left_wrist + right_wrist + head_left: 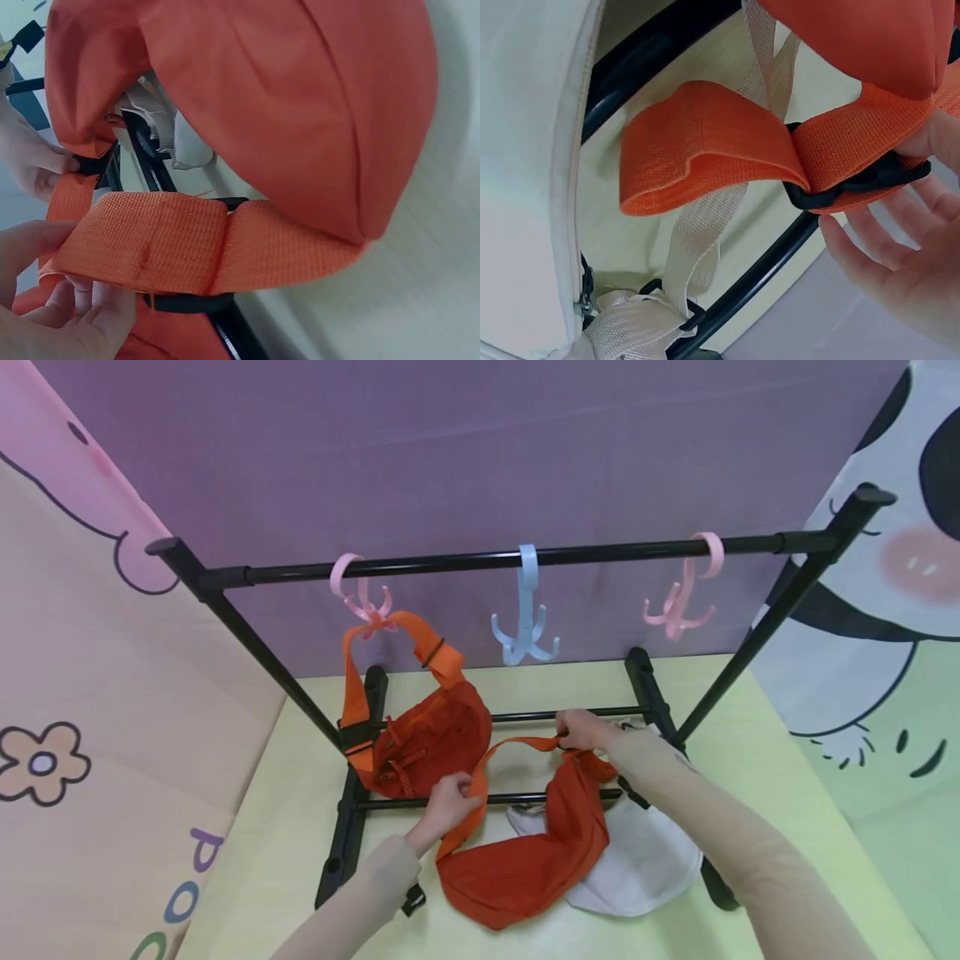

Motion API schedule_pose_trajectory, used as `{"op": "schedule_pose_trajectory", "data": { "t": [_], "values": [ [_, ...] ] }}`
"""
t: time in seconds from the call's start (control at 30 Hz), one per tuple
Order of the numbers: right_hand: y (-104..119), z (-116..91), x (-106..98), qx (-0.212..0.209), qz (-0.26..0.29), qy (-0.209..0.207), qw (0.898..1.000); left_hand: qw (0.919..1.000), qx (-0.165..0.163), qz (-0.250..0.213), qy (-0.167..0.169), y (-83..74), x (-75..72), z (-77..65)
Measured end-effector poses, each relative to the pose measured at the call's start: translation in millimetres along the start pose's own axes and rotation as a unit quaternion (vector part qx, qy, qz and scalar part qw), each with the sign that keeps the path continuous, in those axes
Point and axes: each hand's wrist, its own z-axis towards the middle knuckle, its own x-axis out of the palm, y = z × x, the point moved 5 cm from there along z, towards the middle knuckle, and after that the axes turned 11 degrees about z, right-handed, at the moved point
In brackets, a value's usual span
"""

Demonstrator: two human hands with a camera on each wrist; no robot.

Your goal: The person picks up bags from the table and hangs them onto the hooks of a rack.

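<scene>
Gripping orange bag's strap (517, 745): left hand (447, 802), right hand (581, 729); white bag (645, 860) beneath.

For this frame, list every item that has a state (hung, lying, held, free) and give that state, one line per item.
Left pink hook: on the rail, carrying a bag strap.
Hung orange bag: hanging from that hook.
Blue hook: on the rail, free.
Right pink hook: on the rail, free.
Second orange bag: lying on the table, strap lifted.
Orange strap: held by both hands.
White bag: lying under the orange one.
Left hand: gripping strap.
Right hand: gripping strap.
</scene>
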Motion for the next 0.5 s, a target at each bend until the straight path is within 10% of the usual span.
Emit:
{"op": "schedule_pose_trajectory", "data": {
  "t": [0.5],
  "values": [
    [4.2,-6.3,-9.2,-0.018,0.095,-0.035,0.995,0.9944,0.062,0.010,-0.085,-22.1,-29.6,-9.1]
  ]
}}
